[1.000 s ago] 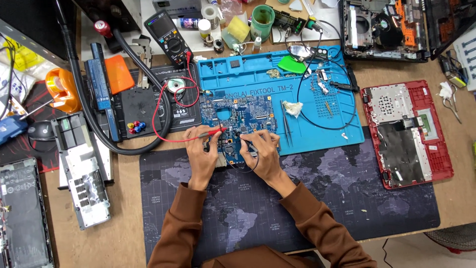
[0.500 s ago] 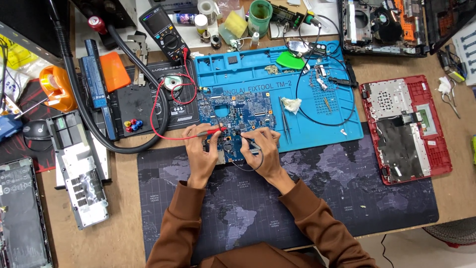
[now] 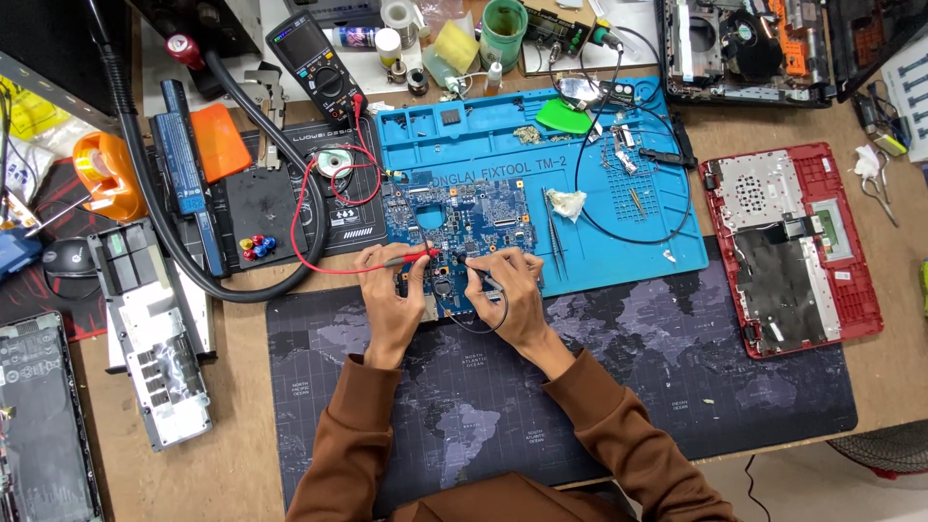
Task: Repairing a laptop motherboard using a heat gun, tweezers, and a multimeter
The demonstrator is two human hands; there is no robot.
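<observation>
Hands (image 3: 394,290) (image 3: 512,290) press red and black probes onto circuit board (image 3: 464,220).

One head-worn view, straight down over the workbench

The camera sits high above the person's forearms, facing down and slightly forward, far enough off to take in the blue circuit board (image 3: 462,224) at centre, the multimeter (image 3: 319,60) near the top edge, the red laptop shell (image 3: 791,246) at right

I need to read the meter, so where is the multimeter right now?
In the head view the multimeter lies at upper left, just left of the blue repair mat.
</observation>
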